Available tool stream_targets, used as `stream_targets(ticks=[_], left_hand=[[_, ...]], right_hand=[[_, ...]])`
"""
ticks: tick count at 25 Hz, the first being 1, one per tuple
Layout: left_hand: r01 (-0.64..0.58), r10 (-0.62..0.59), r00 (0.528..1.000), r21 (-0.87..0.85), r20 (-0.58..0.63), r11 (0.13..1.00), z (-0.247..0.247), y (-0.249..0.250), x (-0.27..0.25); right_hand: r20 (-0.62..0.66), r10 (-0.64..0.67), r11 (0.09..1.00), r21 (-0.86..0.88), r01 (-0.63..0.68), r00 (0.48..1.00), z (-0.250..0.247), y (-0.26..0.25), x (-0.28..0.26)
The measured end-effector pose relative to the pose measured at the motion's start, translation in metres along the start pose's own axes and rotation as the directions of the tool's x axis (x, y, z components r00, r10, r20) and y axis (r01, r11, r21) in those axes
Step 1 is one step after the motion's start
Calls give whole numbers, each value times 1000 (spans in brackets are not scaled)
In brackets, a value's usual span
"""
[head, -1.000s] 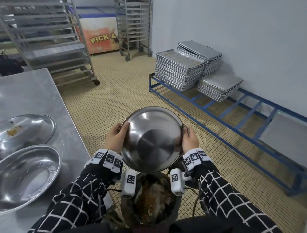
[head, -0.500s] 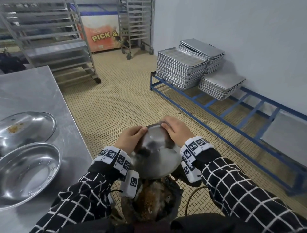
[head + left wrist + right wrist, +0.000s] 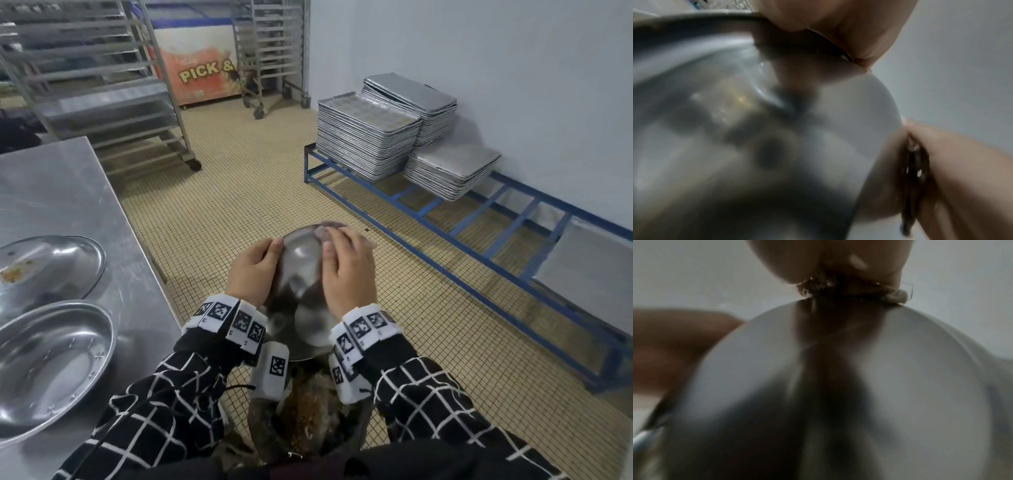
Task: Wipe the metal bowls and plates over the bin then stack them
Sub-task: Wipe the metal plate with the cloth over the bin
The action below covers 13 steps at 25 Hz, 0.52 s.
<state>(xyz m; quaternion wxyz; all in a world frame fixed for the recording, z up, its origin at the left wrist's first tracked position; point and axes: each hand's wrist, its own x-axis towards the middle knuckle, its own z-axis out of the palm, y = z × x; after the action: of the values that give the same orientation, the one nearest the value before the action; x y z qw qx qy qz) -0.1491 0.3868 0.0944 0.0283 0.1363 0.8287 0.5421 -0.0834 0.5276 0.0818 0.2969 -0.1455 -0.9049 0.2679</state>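
Left hand [image 3: 253, 274]: I see it curled over the bowl's left rim, gripping.
Right hand [image 3: 349, 270]: curled over the far rim, gripping.
Bowl [image 3: 301, 274]: upturned, tilted above the bin [image 3: 305, 421].

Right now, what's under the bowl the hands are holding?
Directly under the bowl sits the bin, holding brown food scraps. The bowl and wrists cover the bin's far rim and most of its inside.
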Motion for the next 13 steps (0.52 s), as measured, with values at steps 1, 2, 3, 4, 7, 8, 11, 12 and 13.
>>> stream_targets(ticks=[1, 2, 3, 4, 7, 8, 11, 12, 13], left_hand=[[20, -20, 1000, -23, 1, 1000, -1, -2, 0], [36, -36, 999, -34, 5, 999, -3, -5, 1], [49, -49, 999, -26, 13, 998, -4, -8, 3], [63, -63, 998, -7, 21, 998, -4, -10, 4], [103, -104, 994, 17, 38, 994, -4, -11, 6], [105, -106, 993, 16, 49, 994, -2, -9, 7], [61, -63, 993, 29, 104, 998, 3, 1, 6], [39, -43, 993, 34, 112, 999, 4, 3, 6], [22, -26, 994, 42, 108, 999, 4, 4, 5]], right_hand=[[29, 147, 983, 111, -149, 989, -3, 11, 5], [106, 282, 937, 181, -298, 953, -5, 23, 10], [175, 366, 904, 166, -394, 914, -7, 33, 11], [196, 396, 900, 112, -422, 897, -9, 40, 9], [75, 283, 942, 164, -291, 956, -11, 35, -1], [22, 185, 960, 211, -186, 982, -11, 25, -5], [51, -115, 991, 76, 111, 992, 2, -11, -15], [92, -158, 987, 17, 158, 983, 8, -18, -16], [124, -171, 984, -21, 175, 978, 11, -20, -13]])
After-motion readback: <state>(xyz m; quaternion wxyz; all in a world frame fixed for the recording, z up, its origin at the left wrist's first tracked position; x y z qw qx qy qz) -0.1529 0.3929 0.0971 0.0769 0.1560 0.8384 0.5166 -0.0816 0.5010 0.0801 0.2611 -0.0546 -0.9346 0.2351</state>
